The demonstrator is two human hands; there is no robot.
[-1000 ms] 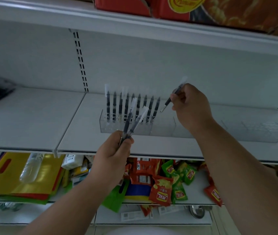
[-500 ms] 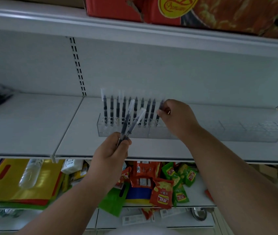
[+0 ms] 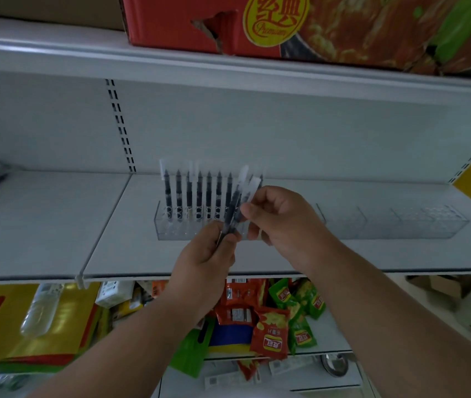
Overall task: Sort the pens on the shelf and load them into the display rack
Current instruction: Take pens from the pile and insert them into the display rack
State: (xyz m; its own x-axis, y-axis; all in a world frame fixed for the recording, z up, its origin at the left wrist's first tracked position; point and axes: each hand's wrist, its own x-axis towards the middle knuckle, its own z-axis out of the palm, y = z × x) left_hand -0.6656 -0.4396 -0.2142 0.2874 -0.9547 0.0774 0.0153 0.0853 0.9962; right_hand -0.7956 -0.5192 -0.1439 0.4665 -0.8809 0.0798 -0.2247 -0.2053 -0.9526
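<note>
Nearest the camera: left hand (image 3: 209, 255) clenches loose pens (image 3: 235, 209), right hand (image 3: 278, 218) fingers (image 3: 253, 211) pinching one of them | step: drawing out next pen; next needs a free hole at the filled row's right | clear display rack (image 3: 386, 229) on white shelf (image 3: 56, 225) | snack packets (image 3: 271, 331) below, red carton (image 3: 329, 27) above

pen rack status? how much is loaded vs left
Done: a row of capped pens stands upright in the left end of the clear display rack. In hand: the left hand grips two loose pens; the right hand pinches one of them. Left: those two, and the rack's right compartments look empty.
</note>
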